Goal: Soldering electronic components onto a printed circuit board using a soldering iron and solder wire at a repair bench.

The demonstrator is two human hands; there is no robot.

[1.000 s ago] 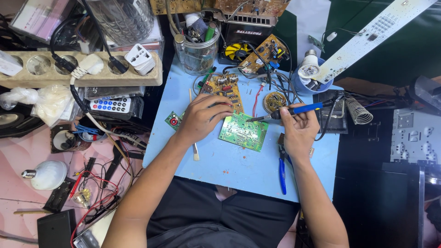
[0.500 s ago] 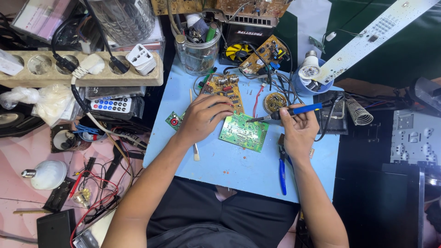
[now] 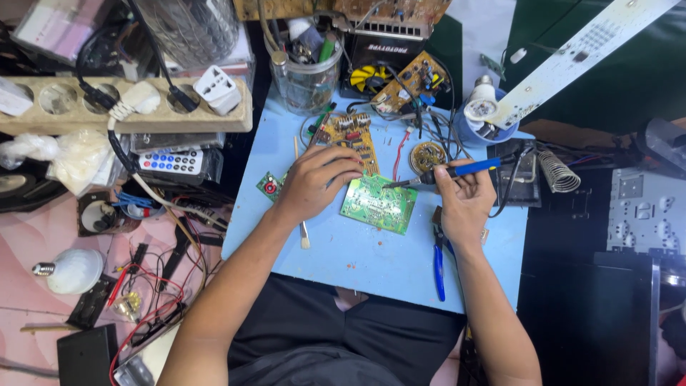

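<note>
Nearest the camera, dark shorts and two bare forearms reach up over a light blue table [image 3: 357, 264]. Blue-handled pliers [image 3: 438, 261] lie on the table just below the right hand. A thin pale stick [image 3: 303, 214] lies beside the left wrist.

The left hand [image 3: 314, 182] rests palm down with its fingers curled at the left edge of a green board [image 3: 377, 202], which lies flat near the table's middle, tilted a little. Whether this grip is pinching the board or only pressing on it cannot be told. The right hand [image 3: 466, 196] has its grip clamped on a blue soldering iron [image 3: 446, 172], held nearly level, the tip touching the board's upper edge.

Just beyond the left hand lies a brown board [image 3: 350, 136], and a small green piece [image 3: 269, 186] sits to its left. A round board [image 3: 427, 155] lies above the iron. Further back stand a clear jar [image 3: 306, 75] of tools and a bulb [image 3: 482, 107] in a blue cup. A coiled iron stand [image 3: 557, 171] sits to the right. Off the table on the left are a remote [image 3: 171, 162] and a power strip [image 3: 121, 107].
</note>
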